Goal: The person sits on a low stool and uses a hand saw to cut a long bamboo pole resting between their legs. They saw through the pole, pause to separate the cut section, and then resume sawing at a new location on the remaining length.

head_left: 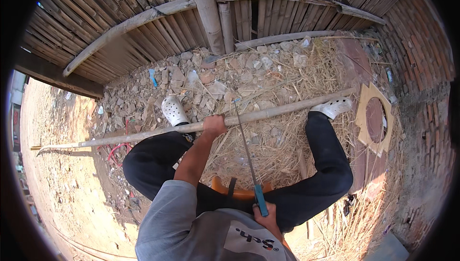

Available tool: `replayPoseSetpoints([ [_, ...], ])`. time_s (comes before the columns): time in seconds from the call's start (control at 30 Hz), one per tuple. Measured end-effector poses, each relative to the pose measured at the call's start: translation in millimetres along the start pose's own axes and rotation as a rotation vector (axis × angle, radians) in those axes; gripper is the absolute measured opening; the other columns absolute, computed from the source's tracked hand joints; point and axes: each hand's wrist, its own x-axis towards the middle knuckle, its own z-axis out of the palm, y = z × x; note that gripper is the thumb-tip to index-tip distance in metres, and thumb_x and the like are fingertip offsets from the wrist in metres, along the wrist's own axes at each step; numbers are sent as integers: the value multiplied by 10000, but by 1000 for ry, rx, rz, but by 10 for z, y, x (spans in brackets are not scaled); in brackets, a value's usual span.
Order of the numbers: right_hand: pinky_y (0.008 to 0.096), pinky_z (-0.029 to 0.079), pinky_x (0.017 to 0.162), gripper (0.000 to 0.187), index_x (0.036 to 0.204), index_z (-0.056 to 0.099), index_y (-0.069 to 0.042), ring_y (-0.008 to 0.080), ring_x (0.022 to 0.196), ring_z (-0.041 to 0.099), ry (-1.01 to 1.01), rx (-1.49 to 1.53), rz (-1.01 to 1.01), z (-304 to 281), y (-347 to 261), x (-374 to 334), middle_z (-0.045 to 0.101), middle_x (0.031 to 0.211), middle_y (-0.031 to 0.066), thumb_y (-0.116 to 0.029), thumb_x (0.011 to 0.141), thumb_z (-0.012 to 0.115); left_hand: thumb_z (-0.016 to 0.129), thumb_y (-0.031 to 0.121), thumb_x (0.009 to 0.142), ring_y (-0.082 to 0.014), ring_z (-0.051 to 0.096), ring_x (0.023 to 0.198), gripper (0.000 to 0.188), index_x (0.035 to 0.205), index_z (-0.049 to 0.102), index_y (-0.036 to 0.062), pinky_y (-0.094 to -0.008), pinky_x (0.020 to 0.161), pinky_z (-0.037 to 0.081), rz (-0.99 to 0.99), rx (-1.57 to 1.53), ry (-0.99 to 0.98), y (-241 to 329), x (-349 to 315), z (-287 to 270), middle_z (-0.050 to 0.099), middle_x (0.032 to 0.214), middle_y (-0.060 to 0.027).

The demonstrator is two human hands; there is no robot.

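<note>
Ground was covered with loose stones [244, 75] and dry straw [292, 139]; it was bounded on the far side by a slatted fence [158, 33] and on the right by a brick wall [421, 50]. One long pole [282, 109] was observed lying left to right, beyond the knees, its right end near a pale ring-shaped board [371, 92]. It was gripped near mid-length by the left hand [214, 124], fingers wrapped around it. One saw [247, 153] was held by its blue handle in the closed right hand [268, 215], close to the body. Its thin blade was extended across the pole, right of the left hand; tooth contact could not be determined.
</note>
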Motion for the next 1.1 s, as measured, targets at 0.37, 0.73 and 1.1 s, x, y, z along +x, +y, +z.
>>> replayPoseSetpoints([
  [0.37,272,382,487,169,645,565,-12,63,529,463,5,15,-10,-10,52,13,509,560,4,-82,786,626,642,288,713,-305,673,992,432,1110,673,120,-411,854,539,-16,41,-53,69,-102,-138,698,1048,-143],
  [0.73,302,407,470,188,651,547,-9,83,487,491,-64,-51,-33,-42,-257,66,482,515,36,-84,803,628,638,291,697,-304,683,957,427,1078,671,102,-417,839,541,0,37,-74,57,-57,-141,705,1015,-153],
  [1.1,277,387,474,202,631,539,-13,54,505,455,-31,-29,-24,49,-47,326,481,537,-12,-82,803,618,637,278,682,-312,693,894,411,1048,664,92,-411,786,552,76,36,-23,-4,-23,-25,707,973,-164],
])
